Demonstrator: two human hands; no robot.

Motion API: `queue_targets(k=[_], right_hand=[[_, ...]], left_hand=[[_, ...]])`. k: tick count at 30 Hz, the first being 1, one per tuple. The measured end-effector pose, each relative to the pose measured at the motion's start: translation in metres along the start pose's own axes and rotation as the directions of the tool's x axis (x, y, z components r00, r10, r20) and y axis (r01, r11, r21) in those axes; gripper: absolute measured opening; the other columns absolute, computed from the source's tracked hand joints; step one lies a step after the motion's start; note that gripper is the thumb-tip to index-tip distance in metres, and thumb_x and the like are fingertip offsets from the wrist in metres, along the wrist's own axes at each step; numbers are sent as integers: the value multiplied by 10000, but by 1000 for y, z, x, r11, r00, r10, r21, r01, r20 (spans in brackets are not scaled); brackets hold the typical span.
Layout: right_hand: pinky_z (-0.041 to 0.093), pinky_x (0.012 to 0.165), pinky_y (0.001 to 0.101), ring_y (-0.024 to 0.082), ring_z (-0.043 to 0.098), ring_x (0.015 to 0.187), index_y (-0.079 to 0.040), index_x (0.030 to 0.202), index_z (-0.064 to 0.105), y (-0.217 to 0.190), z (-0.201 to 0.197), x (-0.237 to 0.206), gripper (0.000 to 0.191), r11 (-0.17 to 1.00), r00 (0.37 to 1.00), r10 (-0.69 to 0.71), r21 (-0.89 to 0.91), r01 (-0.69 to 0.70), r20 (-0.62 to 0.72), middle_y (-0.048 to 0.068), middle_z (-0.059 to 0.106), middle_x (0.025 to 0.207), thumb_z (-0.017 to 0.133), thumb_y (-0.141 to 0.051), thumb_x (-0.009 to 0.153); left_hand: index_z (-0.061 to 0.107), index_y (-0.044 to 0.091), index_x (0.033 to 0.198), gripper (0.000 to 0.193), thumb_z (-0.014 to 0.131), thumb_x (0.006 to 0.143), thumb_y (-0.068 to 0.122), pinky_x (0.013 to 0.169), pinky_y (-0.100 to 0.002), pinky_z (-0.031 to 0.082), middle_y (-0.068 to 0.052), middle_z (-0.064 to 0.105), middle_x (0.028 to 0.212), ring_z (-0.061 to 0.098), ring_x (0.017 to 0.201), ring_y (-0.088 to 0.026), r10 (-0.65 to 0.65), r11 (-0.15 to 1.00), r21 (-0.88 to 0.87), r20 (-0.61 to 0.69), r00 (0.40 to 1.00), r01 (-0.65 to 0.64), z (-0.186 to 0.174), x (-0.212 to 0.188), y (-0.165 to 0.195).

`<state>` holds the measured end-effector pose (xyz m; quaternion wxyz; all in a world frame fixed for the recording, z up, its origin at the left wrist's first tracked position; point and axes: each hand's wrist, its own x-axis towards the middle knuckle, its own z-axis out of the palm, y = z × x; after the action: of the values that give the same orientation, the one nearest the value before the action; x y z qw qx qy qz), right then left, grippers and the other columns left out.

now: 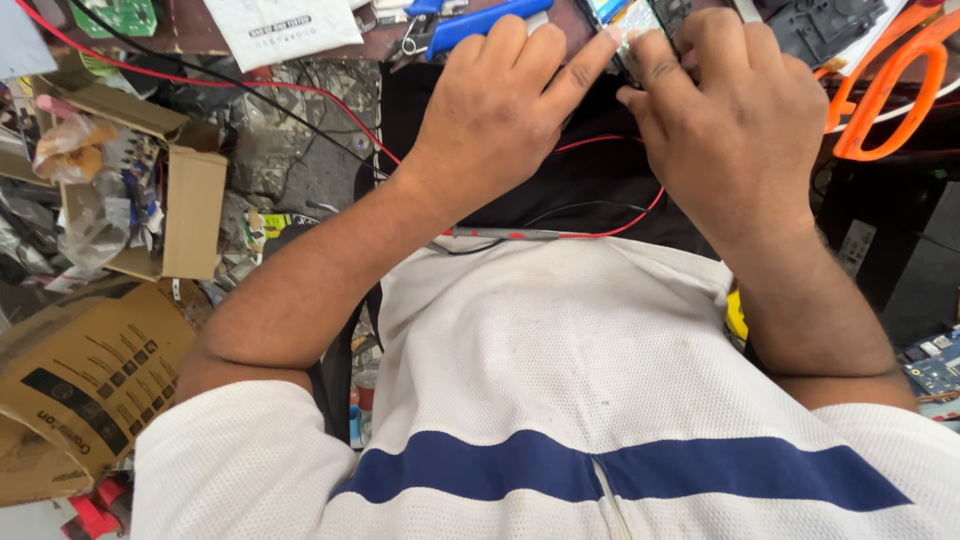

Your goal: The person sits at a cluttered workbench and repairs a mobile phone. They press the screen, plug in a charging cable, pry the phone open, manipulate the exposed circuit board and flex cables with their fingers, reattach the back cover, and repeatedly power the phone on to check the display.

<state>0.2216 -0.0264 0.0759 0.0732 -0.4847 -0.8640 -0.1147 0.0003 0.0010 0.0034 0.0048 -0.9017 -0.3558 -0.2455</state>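
At a cluttered repair counter (290, 160), cardboard boxes (90, 370) and a small open carton (185, 210) crowd the left, red and black wires (330, 115) trailing across. A person in a white shirt with a blue stripe works with both hands raised close together. Their left hand (500, 110) extends its forefinger, the other fingers curled, touching a small circuit board (625, 30) at the top edge; their right hand (735, 120) pinches that board from the other side. It looks light, stiff and fragile, best gripped by its edges. Blue-handled pliers (480, 20) lie behind; orange scissors (890, 85) sit far right.
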Motion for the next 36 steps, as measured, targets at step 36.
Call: queue_targets(k=[36], right_hand=[[440,657,249,115,570,901,-173,1186,718,0,4,-3,350,1000,999,2,-27,-3,-37,-25,568,1040,826,-353,907]], left_hand=[[600,109,1429,444,673,992,139,726,-351,427,-32,500,1032,509,925,-204,7,1000,-14,-5,1000,-7,1,-1,-1]])
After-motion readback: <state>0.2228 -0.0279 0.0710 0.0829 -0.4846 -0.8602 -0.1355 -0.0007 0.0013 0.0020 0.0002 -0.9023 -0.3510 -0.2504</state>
